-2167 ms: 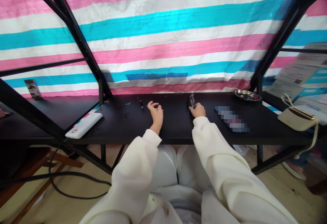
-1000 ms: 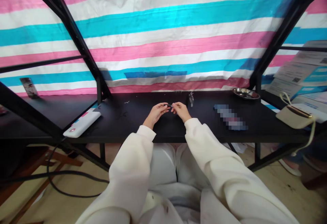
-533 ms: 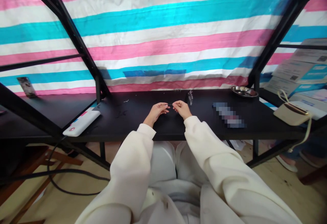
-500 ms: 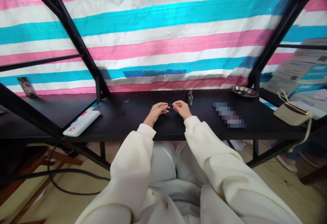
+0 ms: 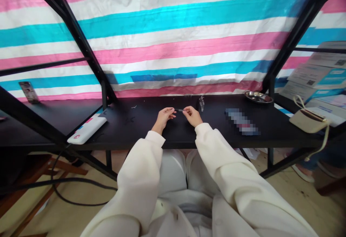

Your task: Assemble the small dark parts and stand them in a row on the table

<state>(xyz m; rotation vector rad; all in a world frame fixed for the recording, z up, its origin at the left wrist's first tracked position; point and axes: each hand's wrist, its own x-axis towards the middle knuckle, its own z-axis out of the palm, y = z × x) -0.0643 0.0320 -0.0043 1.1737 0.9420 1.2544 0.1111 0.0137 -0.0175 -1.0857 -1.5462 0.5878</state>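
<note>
While a striped sheet (image 5: 173, 49) hangs behind the black table (image 5: 146, 132), a spread of small things lies across its top. The white device (image 5: 87, 130) lies slantwise near the left post, and pale scraps (image 5: 133, 107) lie between it and the hands. A clear knobbly strip (image 5: 202, 103) lies just beyond the right hand, near the table's far edge. Farther right are a pixelated blue item (image 5: 242, 122), a shiny metal dish (image 5: 258, 97) by the right post, and a beige purse (image 5: 308, 121), whose body hides part of the stacked boxes (image 5: 315, 73). The left hand (image 5: 163, 117) and right hand (image 5: 192, 116) meet over the table's middle, fingertips pinching opposite ends of a slim dark piece (image 5: 179, 110). Its long axis runs left to right, nearly level across the view and roughly along the table's length, in line between the two hands. The fingers cover both ends; it looks like a thin rod, though it is too small to be sure.
</note>
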